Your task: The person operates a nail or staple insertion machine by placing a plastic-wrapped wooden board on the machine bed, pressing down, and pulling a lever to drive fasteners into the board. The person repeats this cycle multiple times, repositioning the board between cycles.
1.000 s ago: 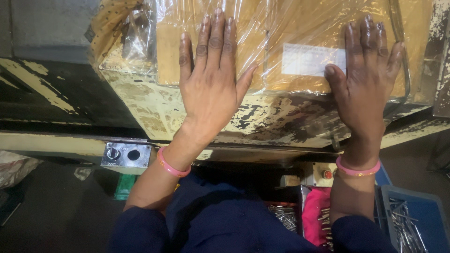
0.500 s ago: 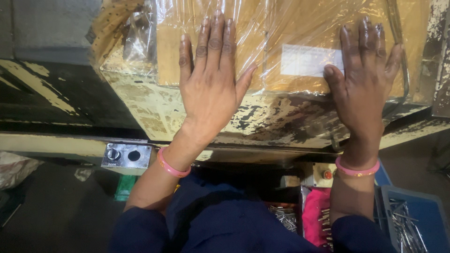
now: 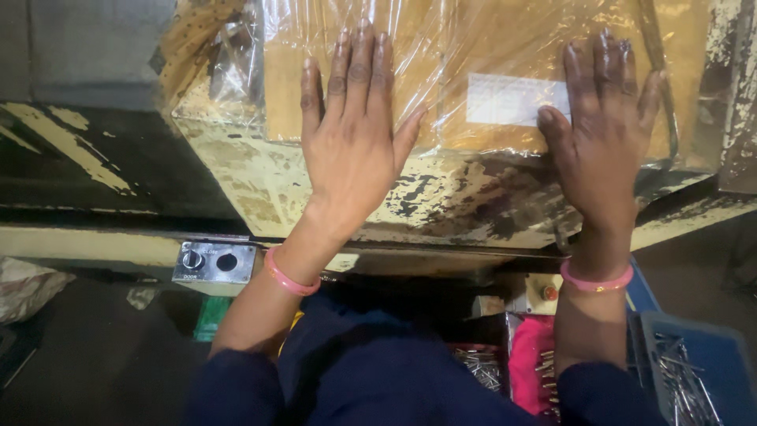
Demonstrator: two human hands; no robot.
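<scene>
Left hand: the left hand [image 3: 351, 150] lies flat, palm down, fingers stretched and slightly apart, gripping nothing, pressed on the plastic-wrapped brown board [image 3: 441, 71]
Right hand: the right hand [image 3: 603, 142] also lies flat with fingers spread, clamped on nothing, its thumb touching the white label [image 3: 509, 99] under the film
Board: it rests on the worn yellow machine table [image 3: 441, 201], straight ahead of the person, under both palms
Wrists: a pink bangle [image 3: 290, 278] on the left, another pink bangle [image 3: 597, 278] on the right
Below the table: a grey switch box [image 3: 214, 262] at left; a blue tray of metal pins [image 3: 682, 379] at lower right; pink cloth [image 3: 532, 363] just beside it
</scene>
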